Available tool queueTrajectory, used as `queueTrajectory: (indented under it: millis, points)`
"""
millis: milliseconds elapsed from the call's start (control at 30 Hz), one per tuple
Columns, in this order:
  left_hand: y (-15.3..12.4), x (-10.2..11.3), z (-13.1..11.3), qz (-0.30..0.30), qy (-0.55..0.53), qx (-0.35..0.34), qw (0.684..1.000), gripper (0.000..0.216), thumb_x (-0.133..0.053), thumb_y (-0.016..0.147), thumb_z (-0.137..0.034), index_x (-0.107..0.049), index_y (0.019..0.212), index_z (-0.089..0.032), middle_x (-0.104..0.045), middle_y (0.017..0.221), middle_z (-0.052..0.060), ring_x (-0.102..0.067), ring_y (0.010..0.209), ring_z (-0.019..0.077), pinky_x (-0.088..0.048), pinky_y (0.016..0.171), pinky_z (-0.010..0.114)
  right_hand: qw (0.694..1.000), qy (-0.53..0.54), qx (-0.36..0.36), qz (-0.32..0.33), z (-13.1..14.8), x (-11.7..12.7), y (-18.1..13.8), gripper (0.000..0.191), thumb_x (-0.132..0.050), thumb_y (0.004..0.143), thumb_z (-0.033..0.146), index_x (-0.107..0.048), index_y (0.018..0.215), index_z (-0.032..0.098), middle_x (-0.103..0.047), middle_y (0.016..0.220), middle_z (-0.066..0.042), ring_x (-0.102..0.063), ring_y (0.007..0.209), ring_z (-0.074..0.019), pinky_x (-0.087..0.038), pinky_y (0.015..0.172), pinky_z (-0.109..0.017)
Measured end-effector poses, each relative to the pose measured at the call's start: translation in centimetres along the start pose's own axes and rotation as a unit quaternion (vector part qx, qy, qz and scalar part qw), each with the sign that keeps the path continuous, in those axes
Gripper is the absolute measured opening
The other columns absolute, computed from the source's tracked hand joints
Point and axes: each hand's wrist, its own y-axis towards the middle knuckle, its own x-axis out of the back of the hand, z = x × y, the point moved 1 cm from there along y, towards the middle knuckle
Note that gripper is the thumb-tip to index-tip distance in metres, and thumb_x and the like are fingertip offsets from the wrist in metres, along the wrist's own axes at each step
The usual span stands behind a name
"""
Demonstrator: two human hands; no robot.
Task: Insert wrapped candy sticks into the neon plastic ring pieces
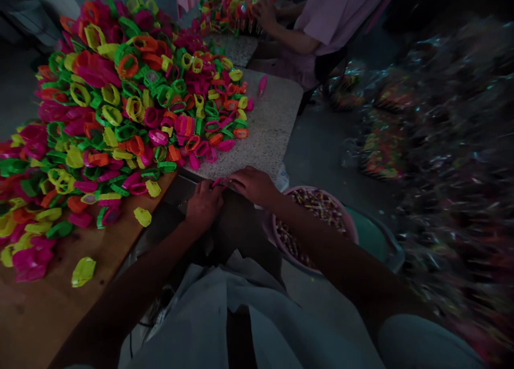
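Note:
Low over my lap, my left hand [204, 204] is closed on a small pink plastic piece [218, 182], likely a toy watch like those in the pile. My right hand [254, 186] meets it from the right, fingertips pinched at the piece's right end. Whether a smaller item sits in the right fingers is too dark to tell. A big heap of pink, green, yellow and orange toy watches [132, 101] rises to the left and ahead. Beside my right forearm, a pink basin [348, 211] holds many small wrapped pieces, partly hidden by the arm.
The heap spreads over a speckled stone tabletop [265, 117] and a wooden board [44, 310]. Under the pink basin is a green tub [371, 240]. Clear bags of colourful goods [453, 197] fill the right side. Across the table sits a person in a pink shirt [331, 13], handling similar pieces.

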Motion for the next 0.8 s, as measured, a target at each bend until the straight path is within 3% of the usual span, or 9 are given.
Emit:
queueTrajectory:
  millis: [133, 267, 433, 600, 700, 800]
  points:
    - [-0.5, -0.9, 0.2, -0.044, -0.015, 0.026, 0.999, 0.032, -0.057, 0.105, -0.030, -0.072, 0.134, -0.030, -0.058, 0.140, 0.013, -0.058, 0.122, 0.0304, -0.061, 0.089, 0.038, 0.993, 0.094, -0.010, -0.068, -0.4, 0.0, 0.1, 0.013, -0.059, 0.102, 0.023, -0.067, 0.113, 0.021, -0.071, 0.115, -0.010, -0.066, 0.105, -0.0236, -0.053, 0.094, -0.037]
    - [-0.9, -2.3, 0.8, -0.083, -0.041, -0.003, 0.996, 0.030, -0.058, 0.106, -0.024, -0.073, 0.131, -0.031, -0.055, 0.149, 0.012, -0.060, 0.121, 0.0282, -0.059, 0.097, 0.039, 0.982, 0.136, -0.048, -0.124, -0.7, -0.1, -0.5, 0.013, -0.058, 0.095, 0.018, -0.062, 0.106, 0.022, -0.065, 0.107, -0.008, -0.065, 0.092, -0.0202, -0.054, 0.086, -0.032]
    - [-0.7, -3.4, 1.5, -0.120, -0.053, -0.049, 0.990, 0.028, -0.057, 0.106, -0.022, -0.073, 0.129, -0.027, -0.059, 0.144, 0.014, -0.062, 0.119, 0.0272, -0.057, 0.104, 0.042, 0.991, -0.001, -0.098, -0.091, -1.5, 0.4, -1.6, 0.009, -0.060, 0.093, 0.016, -0.064, 0.099, 0.021, -0.068, 0.102, -0.010, -0.064, 0.102, -0.0267, -0.051, 0.091, -0.037]
    - [-0.2, -3.3, 1.8, -0.117, -0.031, -0.080, 0.989, 0.029, -0.056, 0.106, -0.021, -0.072, 0.131, -0.022, -0.064, 0.135, 0.014, -0.062, 0.117, 0.0276, -0.057, 0.105, 0.041, 0.994, -0.076, -0.074, -0.039, -1.7, 1.0, -1.6, 0.011, -0.063, 0.100, 0.025, -0.069, 0.107, 0.020, -0.070, 0.104, -0.012, -0.061, 0.106, -0.0295, -0.050, 0.096, -0.041]
    - [0.0, -2.6, 1.4, -0.082, -0.019, -0.066, 0.994, 0.035, -0.054, 0.106, -0.021, -0.067, 0.138, -0.023, -0.063, 0.136, 0.013, -0.061, 0.122, 0.0276, -0.057, 0.105, 0.040, 0.997, -0.059, -0.045, -0.029, -1.4, 0.8, -1.0, 0.016, -0.058, 0.105, 0.027, -0.072, 0.110, 0.020, -0.070, 0.104, -0.012, -0.061, 0.104, -0.0285, -0.049, 0.096, -0.040]
    - [-0.1, -1.7, 0.7, -0.040, -0.004, -0.010, 0.999, 0.035, -0.051, 0.106, -0.024, -0.065, 0.138, -0.023, -0.062, 0.134, 0.013, -0.061, 0.122, 0.0275, -0.060, 0.096, 0.037, 0.999, 0.023, -0.021, -0.031, -0.8, 0.4, -0.3, 0.014, -0.058, 0.106, 0.026, -0.071, 0.108, 0.020, -0.071, 0.104, -0.010, -0.062, 0.105, -0.0268, -0.049, 0.096, -0.039]
